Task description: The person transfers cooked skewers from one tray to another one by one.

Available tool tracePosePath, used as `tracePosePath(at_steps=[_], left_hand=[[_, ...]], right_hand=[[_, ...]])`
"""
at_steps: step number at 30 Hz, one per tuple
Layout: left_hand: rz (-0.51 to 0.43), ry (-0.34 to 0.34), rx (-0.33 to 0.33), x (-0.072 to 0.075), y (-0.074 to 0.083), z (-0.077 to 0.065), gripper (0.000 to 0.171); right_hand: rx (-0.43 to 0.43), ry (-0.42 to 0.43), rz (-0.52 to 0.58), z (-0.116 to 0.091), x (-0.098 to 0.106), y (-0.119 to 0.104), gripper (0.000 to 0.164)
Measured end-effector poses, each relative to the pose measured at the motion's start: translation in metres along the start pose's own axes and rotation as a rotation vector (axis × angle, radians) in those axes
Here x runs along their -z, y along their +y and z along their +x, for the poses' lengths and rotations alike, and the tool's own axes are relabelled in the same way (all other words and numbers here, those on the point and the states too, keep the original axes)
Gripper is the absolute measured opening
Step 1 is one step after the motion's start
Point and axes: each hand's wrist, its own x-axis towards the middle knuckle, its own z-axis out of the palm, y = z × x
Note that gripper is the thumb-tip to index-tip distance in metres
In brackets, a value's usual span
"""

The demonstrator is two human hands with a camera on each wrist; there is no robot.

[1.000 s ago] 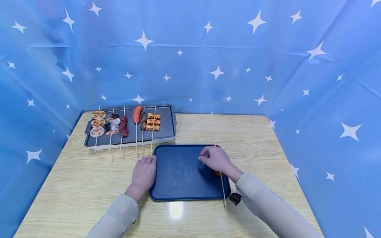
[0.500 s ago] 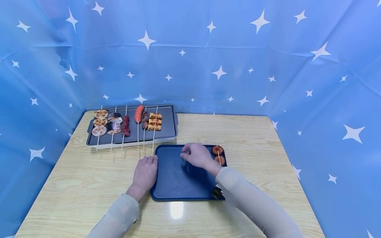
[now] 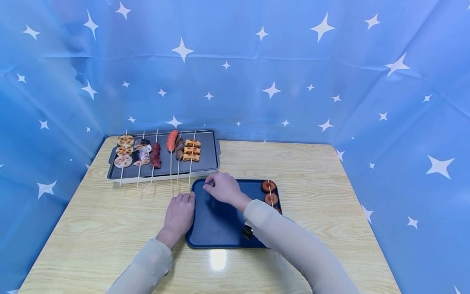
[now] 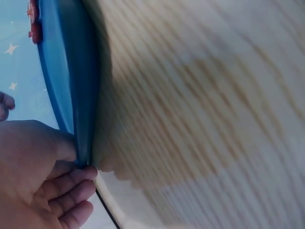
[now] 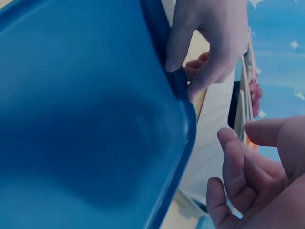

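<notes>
The dark blue tray [image 3: 216, 232] lies on the wooden table. My left hand [image 3: 180, 214] grips its left rim; in the left wrist view the thumb and fingers [image 4: 71, 183] pinch that edge. Over the tray's back left corner hovers my right hand [image 3: 222, 188], its fingers loosely bent and holding nothing, as the right wrist view shows with the curled fingers [image 5: 233, 162] apart from the tray. A skewer of round brown slices [image 3: 271, 198] lies along the tray's right side, its lower part hidden by my right sleeve.
A dark grill plate [image 3: 207, 151] stands at the back left. It bears lotus root slices [image 3: 125, 150], a patterned fish-like skewer [image 3: 142, 153], dark red meat [image 3: 156, 156], a sausage [image 3: 171, 141], brown meat [image 3: 179, 149] and yellow grilled pieces [image 3: 191, 150]. A blue star-patterned curtain surrounds the table.
My right hand has moved left across the tray, away from the skewer of round brown slices, which now shows on the right side. My left hand stays at the tray's left rim.
</notes>
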Motion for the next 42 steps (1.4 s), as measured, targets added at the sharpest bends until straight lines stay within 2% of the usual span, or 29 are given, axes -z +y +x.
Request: tracePosePath(at_steps=[6, 17, 27, 42], left_hand=[[-0.003, 0.013, -0.010, 0.001, 0.001, 0.000, 0.037], [0.004, 0.041, -0.013, 0.002, -0.001, 0.000, 0.034], [0.008, 0.046, -0.020, -0.002, -0.002, 0.000, 0.035], [0.016, 0.057, -0.016, -0.003, -0.002, -0.001, 0.035]], right_hand=[[-0.001, -0.003, -0.021, 0.009, -0.005, -0.011, 0.023], [0.043, -0.004, 0.028, 0.028, -0.010, -0.027, 0.021], [-0.037, 0.006, 0.013, 0.039, -0.017, -0.036, 0.022], [-0.083, 0.012, 0.013, 0.048, -0.024, -0.039, 0.029]])
